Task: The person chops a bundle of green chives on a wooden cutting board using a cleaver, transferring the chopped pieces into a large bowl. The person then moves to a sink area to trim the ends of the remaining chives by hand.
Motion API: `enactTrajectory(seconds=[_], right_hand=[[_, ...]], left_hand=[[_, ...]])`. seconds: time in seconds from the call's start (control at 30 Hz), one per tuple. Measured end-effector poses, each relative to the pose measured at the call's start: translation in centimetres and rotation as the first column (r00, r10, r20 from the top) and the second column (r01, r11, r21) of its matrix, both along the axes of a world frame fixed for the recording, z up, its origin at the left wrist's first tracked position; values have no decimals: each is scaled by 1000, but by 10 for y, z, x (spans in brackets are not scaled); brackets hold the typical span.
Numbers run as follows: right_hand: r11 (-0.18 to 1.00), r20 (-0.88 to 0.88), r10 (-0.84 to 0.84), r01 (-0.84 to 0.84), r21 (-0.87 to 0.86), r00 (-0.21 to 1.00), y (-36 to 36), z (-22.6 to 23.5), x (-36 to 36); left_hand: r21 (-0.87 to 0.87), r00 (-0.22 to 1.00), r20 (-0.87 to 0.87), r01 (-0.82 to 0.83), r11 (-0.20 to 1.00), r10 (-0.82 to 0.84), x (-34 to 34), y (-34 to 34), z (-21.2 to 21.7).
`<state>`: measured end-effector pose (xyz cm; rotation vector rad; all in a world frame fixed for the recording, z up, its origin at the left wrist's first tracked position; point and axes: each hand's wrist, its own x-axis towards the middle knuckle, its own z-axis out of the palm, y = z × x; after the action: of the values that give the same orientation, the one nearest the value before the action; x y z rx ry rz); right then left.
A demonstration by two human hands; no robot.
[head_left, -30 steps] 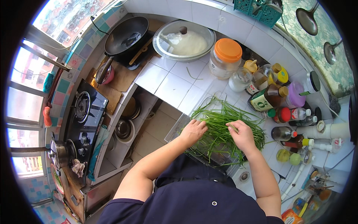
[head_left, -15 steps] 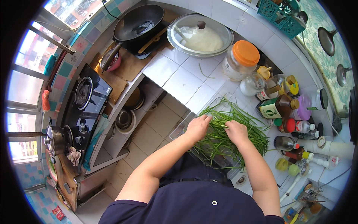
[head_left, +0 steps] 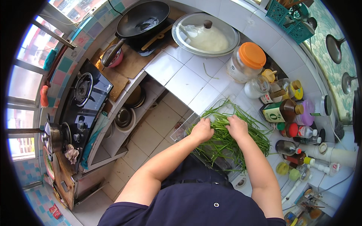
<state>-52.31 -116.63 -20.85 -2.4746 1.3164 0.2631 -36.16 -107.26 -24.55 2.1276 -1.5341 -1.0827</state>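
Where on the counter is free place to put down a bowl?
The white tiles are bare between the glass lid, the orange-lidded jar and the green stalks. The right side is crowded with bottles; both hands rest on the stalks.

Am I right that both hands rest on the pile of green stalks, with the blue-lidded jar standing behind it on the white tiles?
Not quite: the jar's lid is orange, not blue, as the head view shows. The rest holds: the left hand and right hand both rest on the pile of green stalks, and the jar stands behind it on the white tiles.
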Motion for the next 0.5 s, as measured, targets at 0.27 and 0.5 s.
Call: enactTrajectory(seconds=[0.27,0.5], right_hand=[[923,-35,-135,139,359,990,-10,5,1],[687,453,-614,156,709,646,-5,45,-52]], left_hand=[[64,965,-224,-129,990,140,-33,-27,-21],[-47,523,-849,-202,978,67,-19,-20,19]])
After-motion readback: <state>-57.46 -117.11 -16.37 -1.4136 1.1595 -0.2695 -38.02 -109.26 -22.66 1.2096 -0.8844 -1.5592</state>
